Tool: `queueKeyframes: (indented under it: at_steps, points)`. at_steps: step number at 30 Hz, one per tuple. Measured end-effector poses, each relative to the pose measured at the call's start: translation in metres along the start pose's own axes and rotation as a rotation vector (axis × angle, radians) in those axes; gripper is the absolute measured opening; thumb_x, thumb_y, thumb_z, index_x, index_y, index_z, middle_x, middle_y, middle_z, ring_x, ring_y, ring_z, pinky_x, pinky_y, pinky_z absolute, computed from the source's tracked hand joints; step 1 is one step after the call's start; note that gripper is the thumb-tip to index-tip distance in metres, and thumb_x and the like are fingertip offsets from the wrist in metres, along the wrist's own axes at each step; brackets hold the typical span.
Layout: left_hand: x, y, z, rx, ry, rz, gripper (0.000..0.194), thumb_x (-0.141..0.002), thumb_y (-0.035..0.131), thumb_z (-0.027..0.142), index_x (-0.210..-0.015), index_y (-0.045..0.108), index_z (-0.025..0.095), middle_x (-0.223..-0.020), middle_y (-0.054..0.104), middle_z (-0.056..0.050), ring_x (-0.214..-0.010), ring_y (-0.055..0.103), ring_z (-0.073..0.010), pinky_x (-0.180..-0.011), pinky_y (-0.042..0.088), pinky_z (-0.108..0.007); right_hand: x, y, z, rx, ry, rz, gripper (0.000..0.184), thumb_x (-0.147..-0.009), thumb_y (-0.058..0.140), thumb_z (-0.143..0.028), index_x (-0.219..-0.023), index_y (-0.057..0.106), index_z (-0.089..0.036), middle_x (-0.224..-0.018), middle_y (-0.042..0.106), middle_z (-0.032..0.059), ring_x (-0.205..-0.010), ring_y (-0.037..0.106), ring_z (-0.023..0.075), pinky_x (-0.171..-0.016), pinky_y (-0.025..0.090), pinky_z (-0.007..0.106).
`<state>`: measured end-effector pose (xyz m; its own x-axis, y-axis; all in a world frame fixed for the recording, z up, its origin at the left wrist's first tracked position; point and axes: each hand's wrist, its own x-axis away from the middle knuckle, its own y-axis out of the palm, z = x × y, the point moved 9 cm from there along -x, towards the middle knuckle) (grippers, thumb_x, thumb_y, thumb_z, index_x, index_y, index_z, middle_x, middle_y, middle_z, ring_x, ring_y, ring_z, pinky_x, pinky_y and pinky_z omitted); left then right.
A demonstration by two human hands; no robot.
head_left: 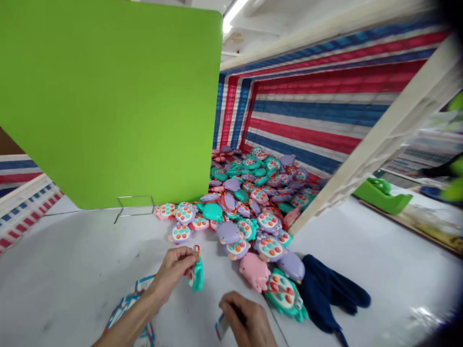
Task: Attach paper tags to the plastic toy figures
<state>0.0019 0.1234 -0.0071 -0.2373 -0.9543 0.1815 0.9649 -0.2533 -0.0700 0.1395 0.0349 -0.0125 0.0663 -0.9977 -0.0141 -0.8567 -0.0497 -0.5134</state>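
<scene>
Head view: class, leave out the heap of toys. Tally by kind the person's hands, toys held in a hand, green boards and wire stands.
Hands: 2, left hand and right hand
Held toys: 1, teal toy
green board: 1
wire stand: 1
Total: 5

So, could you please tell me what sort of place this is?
Probably a toy factory's assembly or packing bench: a heap of plastic animal toys fills a striped woven sack, a green divider board screens the white table.
</scene>
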Motion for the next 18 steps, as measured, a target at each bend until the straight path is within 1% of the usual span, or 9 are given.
queueKeyframes:
  at_steps: [2, 4, 7, 9, 11, 13, 15, 18]
  points:
    - [0.016, 0.0, 0.002, -0.064, -0.012, -0.047, 0.017, -0.065, 0.055, 0.028, -0.06, 0.059, 0.012, -0.053, 0.053, 0.001, -0.051, 0.045, -0.0112, -0.051, 0.036, -0.021, -0.006, -0.002, -0.021, 0.093, -0.053, 0.018, 0.025, -0.083, 0.039, -0.026, -0.064, 0.054, -0.017, -0.05, 0.052, -0.0021, -0.048, 0.046, 0.0107, -0.048, 0.031, 0.02]
    - [0.03, 0.002, 0.002, -0.173, -0.01, -0.098, 0.018, -0.067, 0.055, 0.028, -0.063, 0.061, 0.012, -0.057, 0.055, 0.0, -0.055, 0.047, -0.0118, -0.053, 0.035, -0.021, -0.009, 0.004, -0.033, 0.182, -0.064, 0.025, 0.024, -0.082, 0.04, -0.022, -0.063, 0.055, -0.019, -0.05, 0.056, -0.0014, -0.046, 0.048, 0.0112, -0.048, 0.031, 0.02]
    - [0.048, 0.01, 0.002, -0.316, 0.023, -0.172, 0.02, -0.073, 0.05, 0.029, -0.067, 0.061, 0.013, -0.062, 0.058, -0.001, -0.06, 0.049, -0.0133, -0.054, 0.035, -0.021, -0.009, 0.018, -0.035, 0.298, -0.056, 0.021, 0.024, -0.081, 0.04, -0.019, -0.063, 0.056, -0.02, -0.052, 0.06, 0.0005, -0.047, 0.053, 0.0132, -0.048, 0.03, 0.021]
    - [0.057, 0.015, 0.003, -0.359, 0.052, -0.185, 0.02, -0.075, 0.047, 0.027, -0.069, 0.061, 0.014, -0.064, 0.058, -0.001, -0.063, 0.051, -0.0144, -0.056, 0.036, -0.022, -0.007, 0.025, -0.033, 0.324, -0.052, 0.029, 0.025, -0.082, 0.04, -0.018, -0.063, 0.056, -0.02, -0.053, 0.062, 0.0017, -0.049, 0.055, 0.0145, -0.048, 0.029, 0.022]
    - [0.063, 0.019, 0.006, -0.4, 0.099, -0.173, 0.018, -0.076, 0.046, 0.024, -0.07, 0.06, 0.015, -0.066, 0.059, -0.001, -0.065, 0.052, -0.0147, -0.059, 0.037, -0.022, -0.004, 0.029, -0.032, 0.283, -0.054, 0.04, 0.025, -0.082, 0.039, -0.018, -0.064, 0.057, -0.02, -0.053, 0.061, 0.0016, -0.048, 0.054, 0.014, -0.048, 0.029, 0.022]
    - [0.069, 0.023, 0.01, -0.412, 0.161, -0.157, 0.016, -0.076, 0.046, 0.022, -0.071, 0.061, 0.017, -0.071, 0.06, -0.001, -0.067, 0.053, -0.0147, -0.062, 0.038, -0.021, -0.001, 0.029, -0.032, 0.18, -0.057, 0.048, 0.024, -0.083, 0.039, -0.019, -0.066, 0.057, -0.019, -0.053, 0.06, 0.0005, -0.046, 0.051, 0.0126, -0.048, 0.031, 0.021]
    - [0.072, 0.026, 0.01, -0.375, 0.195, -0.15, 0.016, -0.076, 0.047, 0.023, -0.073, 0.061, 0.018, -0.075, 0.062, -0.002, -0.07, 0.054, -0.0154, -0.064, 0.039, -0.021, 0.003, 0.026, -0.032, 0.065, -0.06, 0.065, 0.024, -0.084, 0.038, -0.022, -0.069, 0.057, -0.018, -0.054, 0.058, -0.0001, -0.047, 0.049, 0.0117, -0.049, 0.033, 0.02]
    - [0.071, 0.023, -0.002, -0.264, 0.138, -0.104, 0.019, -0.078, 0.047, 0.03, -0.076, 0.062, 0.019, -0.074, 0.062, -0.002, -0.071, 0.056, -0.0173, -0.065, 0.042, -0.022, 0.007, 0.021, -0.034, -0.028, -0.063, 0.102, 0.027, -0.086, 0.038, -0.027, -0.07, 0.057, -0.016, -0.054, 0.055, -0.0006, -0.048, 0.047, 0.0108, -0.049, 0.035, 0.019]
